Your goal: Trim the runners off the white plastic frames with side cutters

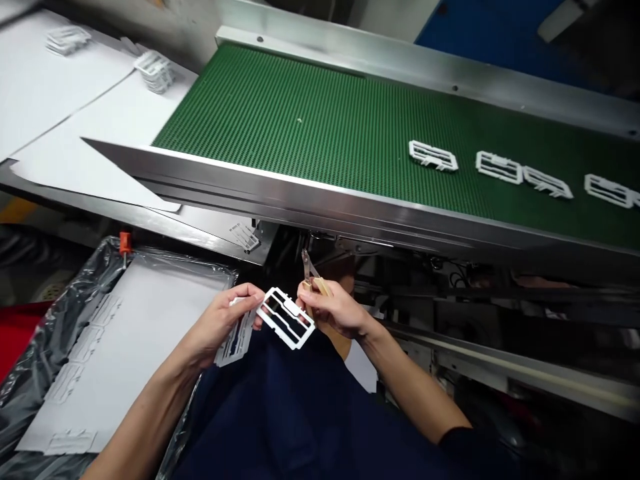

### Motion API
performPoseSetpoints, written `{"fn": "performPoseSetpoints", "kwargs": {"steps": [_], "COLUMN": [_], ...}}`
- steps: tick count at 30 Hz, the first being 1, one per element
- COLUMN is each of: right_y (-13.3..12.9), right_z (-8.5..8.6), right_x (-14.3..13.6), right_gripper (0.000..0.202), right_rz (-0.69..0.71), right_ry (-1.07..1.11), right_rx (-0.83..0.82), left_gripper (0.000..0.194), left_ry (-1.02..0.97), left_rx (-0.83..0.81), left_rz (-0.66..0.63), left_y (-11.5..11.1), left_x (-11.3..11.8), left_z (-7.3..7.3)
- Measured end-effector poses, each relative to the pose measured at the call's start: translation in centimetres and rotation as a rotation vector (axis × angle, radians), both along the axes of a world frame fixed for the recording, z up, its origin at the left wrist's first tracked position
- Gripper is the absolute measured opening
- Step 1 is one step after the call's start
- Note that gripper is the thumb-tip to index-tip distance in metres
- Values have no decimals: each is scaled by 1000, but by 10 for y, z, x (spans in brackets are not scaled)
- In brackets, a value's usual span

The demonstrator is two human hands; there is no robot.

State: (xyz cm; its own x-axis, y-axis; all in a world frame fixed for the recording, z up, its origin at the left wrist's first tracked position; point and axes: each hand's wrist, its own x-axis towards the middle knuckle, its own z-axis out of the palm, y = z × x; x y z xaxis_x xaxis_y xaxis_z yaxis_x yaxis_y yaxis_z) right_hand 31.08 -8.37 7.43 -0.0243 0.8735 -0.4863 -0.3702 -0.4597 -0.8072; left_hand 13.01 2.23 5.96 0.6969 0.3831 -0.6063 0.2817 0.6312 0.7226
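Note:
My left hand [223, 323] pinches a white plastic frame [292, 307] with long slots by its left end, between thumb and fingers. More white slotted frames [233, 348] hang below that palm, partly hidden by it; how many I cannot tell. In my right hand [340, 310] is a pair of nippers [307, 265] with yellowish handles, jaws pointing up and away from me. The fingertips of the right hand are close to the frame's right upper edge; whether they touch it I cannot tell.
A green conveyor belt [280, 113] with metal side rails crosses ahead, carrying several white frames [433, 157] at right. Stacked frames [156, 71] stand on a white-covered table [95, 127]. At lower left, a plastic-lined container [107, 257] holds a white sheet [135, 320] with frames on it.

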Motion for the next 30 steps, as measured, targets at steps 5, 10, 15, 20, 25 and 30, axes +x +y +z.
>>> {"fn": "performPoseSetpoints", "kwargs": {"steps": [5, 10, 15, 20, 25, 30], "right_y": [-4, -4, -4, -5, -5, -5], "right_z": [-6, -8, -8, -13, -17, -15], "right_x": [3, 1, 1, 0, -2, -5], "right_gripper": [30, 30, 30, 29, 31, 29], "right_rz": [-55, -82, -76, -64, -53, -52], "right_ry": [87, 106, 93, 82, 111, 164], "right_rx": [-39, -43, -41, -47, -37, -53], "left_gripper": [25, 24, 23, 24, 24, 22], "left_ry": [39, 52, 50, 72, 95, 78], "left_rx": [-7, -7, -4, 38, 42, -17], "left_rz": [13, 16, 29, 44, 53, 61], "left_y": [-3, -3, -5, -6, -8, -9], "left_x": [2, 2, 1, 1, 1, -1], "left_z": [-2, -5, -5, -3, -1, -4]}}
